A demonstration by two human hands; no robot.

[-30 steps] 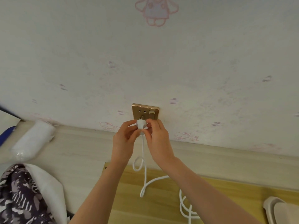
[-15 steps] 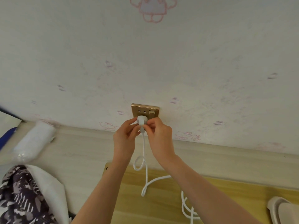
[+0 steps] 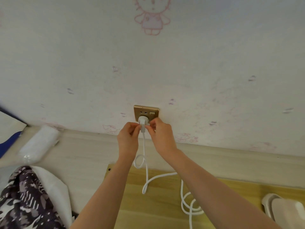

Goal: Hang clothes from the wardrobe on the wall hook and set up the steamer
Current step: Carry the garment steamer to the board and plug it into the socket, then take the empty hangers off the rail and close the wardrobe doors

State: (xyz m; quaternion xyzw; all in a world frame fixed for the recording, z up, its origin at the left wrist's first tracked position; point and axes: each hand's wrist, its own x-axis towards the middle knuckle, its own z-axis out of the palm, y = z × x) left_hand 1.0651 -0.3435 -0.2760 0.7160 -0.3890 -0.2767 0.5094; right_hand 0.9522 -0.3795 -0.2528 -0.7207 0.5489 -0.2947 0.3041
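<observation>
at the far left edge we see one dark patterned garment (image 3: 24, 200) with white blotches, soft and crumpled, lying on one smooth white cloth (image 3: 54, 184). just above them lies one long roll (image 3: 38, 143) wrapped in glossy clear plastic, resting on the pale floor by the wall.

moving toward the middle, our left hand (image 3: 127, 139) pinches the neck of the one white plug (image 3: 143, 121), thumb and fingertips closed together on its moulded stem. the plug is round and smooth, and it sits against the lower part of the one square, brushed gold socket plate (image 3: 146, 113) on the wall; whether the pins are fully seated we cannot tell. our right hand (image 3: 162, 136) grips the same plug from the other side, fingers clamped on it too. compared with half a second ago, the plug is higher on the plate, now covering its lower holes, and both hands have risen with it.

below, one white round cord (image 3: 145, 162) drops from the plug, makes a small loop, then runs right across the yellow wooden board (image 3: 148, 212) into several loose coils.

at the far right sits one pale rounded slipper (image 3: 283, 209). the wallpaper (image 3: 214, 63) is white and faintly textured, with one large pink cartoon figure (image 3: 151, 15) at the top.
</observation>
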